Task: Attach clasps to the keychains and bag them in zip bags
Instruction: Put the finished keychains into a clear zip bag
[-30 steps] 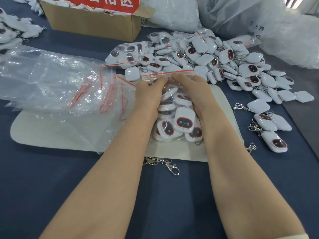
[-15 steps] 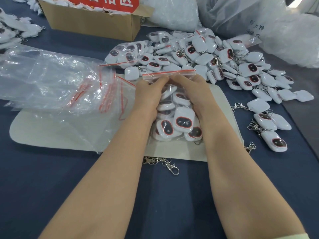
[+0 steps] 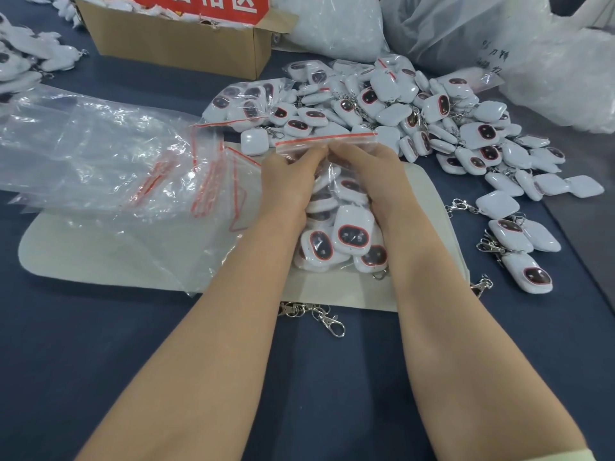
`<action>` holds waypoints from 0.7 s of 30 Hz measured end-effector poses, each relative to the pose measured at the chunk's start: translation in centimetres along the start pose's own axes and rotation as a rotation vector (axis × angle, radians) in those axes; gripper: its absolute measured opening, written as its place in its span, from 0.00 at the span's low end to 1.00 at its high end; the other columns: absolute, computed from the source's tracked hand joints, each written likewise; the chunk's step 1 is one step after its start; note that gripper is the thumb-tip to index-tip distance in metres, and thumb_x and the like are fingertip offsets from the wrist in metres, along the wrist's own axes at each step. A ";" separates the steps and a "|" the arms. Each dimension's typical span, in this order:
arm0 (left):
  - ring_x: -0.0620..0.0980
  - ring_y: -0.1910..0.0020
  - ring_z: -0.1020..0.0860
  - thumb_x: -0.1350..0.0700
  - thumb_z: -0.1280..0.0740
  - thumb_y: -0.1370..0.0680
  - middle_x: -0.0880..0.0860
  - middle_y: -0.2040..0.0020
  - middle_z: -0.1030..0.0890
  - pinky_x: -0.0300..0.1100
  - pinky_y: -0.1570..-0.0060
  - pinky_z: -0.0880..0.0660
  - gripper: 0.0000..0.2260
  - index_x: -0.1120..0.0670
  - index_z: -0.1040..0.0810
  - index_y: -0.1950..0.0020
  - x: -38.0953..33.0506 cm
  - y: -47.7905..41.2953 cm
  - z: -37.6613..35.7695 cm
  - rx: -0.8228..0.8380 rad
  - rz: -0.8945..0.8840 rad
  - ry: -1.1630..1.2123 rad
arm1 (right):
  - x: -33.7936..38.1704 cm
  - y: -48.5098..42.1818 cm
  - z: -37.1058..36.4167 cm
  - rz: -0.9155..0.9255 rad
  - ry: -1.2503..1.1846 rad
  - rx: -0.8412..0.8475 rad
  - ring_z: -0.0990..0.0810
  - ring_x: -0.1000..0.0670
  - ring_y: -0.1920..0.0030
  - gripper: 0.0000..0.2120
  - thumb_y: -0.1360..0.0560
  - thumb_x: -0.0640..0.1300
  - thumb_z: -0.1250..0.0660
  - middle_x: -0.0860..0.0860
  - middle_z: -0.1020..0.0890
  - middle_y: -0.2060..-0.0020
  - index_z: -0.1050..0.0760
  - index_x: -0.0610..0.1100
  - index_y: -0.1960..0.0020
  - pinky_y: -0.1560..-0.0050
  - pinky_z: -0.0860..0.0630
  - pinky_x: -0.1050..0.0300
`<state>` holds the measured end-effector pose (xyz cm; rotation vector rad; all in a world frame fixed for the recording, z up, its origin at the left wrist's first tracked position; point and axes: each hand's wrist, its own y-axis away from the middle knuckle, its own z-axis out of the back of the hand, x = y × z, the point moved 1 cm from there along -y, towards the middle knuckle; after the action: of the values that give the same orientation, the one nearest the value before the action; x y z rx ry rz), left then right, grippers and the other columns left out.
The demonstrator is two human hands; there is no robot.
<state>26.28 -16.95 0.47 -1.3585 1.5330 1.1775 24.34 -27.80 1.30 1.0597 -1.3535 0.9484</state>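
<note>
Both hands, the left hand (image 3: 289,181) and right hand (image 3: 372,174), meet fingertip to fingertip, pinching the red-striped top of a keychain-filled zip bag (image 3: 336,227) on the pale mat (image 3: 100,257).

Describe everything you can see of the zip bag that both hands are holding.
The zip bag is clear, thin plastic with a red line along its zip strip at the far end. It lies on the pale mat, stuffed with white keychains bearing dark, red-rimmed ovals. The left hand and right hand pinch it just below the strip, near its middle. Whether the zip is sealed cannot be told.
</note>
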 end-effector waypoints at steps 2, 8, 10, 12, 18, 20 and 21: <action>0.53 0.63 0.18 0.61 0.30 0.26 0.59 0.59 0.17 0.41 0.72 0.22 0.03 0.57 0.19 0.60 -0.1 0.2 -0.1 -0.004 0.012 0.020 | 0.0 0.0 -0.1 -0.005 -0.021 -0.034 0.18 0.44 0.63 0.06 0.26 0.38 0.31 0.39 0.17 0.61 0.20 0.34 0.54 0.56 0.20 0.50; 0.61 0.55 0.17 0.61 0.29 0.27 0.63 0.54 0.17 0.54 0.56 0.19 0.08 0.64 0.19 0.50 -0.5 0.4 0.0 -0.059 0.046 0.033 | -0.1 0.2 -0.2 -0.037 -0.081 -0.145 0.20 0.46 0.67 0.06 0.27 0.39 0.28 0.43 0.19 0.67 0.21 0.41 0.63 0.62 0.21 0.56; 0.62 0.53 0.18 0.61 0.29 0.27 0.63 0.53 0.17 0.57 0.53 0.20 0.06 0.62 0.19 0.53 -0.7 0.4 0.0 -0.071 0.048 0.030 | 0.0 0.2 -0.1 -0.033 -0.082 -0.177 0.21 0.52 0.72 0.07 0.27 0.39 0.29 0.48 0.20 0.71 0.22 0.42 0.64 0.69 0.23 0.62; 0.63 0.53 0.18 0.60 0.29 0.27 0.62 0.53 0.17 0.58 0.52 0.20 0.03 0.60 0.20 0.57 -0.8 0.4 0.1 -0.076 0.050 0.022 | 0.0 0.1 0.0 -0.033 -0.058 -0.215 0.23 0.56 0.74 0.08 0.27 0.40 0.29 0.52 0.21 0.73 0.23 0.44 0.65 0.70 0.24 0.63; 0.50 0.67 0.22 0.59 0.29 0.27 0.54 0.65 0.21 0.44 0.65 0.21 0.07 0.57 0.23 0.64 -0.7 0.2 0.4 -0.130 0.036 0.055 | -0.2 -0.2 0.1 -0.032 -0.114 -0.295 0.23 0.54 0.69 0.08 0.27 0.40 0.29 0.52 0.20 0.70 0.24 0.45 0.64 0.63 0.22 0.57; 0.51 0.67 0.23 0.59 0.29 0.27 0.53 0.66 0.22 0.45 0.64 0.21 0.08 0.56 0.24 0.65 -0.6 0.3 0.4 -0.145 0.019 0.064 | -0.4 -0.3 0.2 -0.027 -0.142 -0.316 0.23 0.51 0.65 0.07 0.27 0.39 0.29 0.49 0.20 0.66 0.24 0.44 0.62 0.54 0.21 0.51; 0.52 0.66 0.23 0.59 0.30 0.27 0.53 0.67 0.22 0.47 0.62 0.21 0.08 0.56 0.24 0.65 -0.5 0.4 0.3 -0.150 0.012 0.070 | -0.4 -0.4 0.2 -0.030 -0.139 -0.326 0.24 0.50 0.64 0.06 0.27 0.39 0.29 0.48 0.20 0.65 0.24 0.44 0.61 0.51 0.22 0.48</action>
<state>25.99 -16.47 0.94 -1.5051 1.5289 1.2865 24.67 -28.04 0.84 0.9046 -1.5412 0.6132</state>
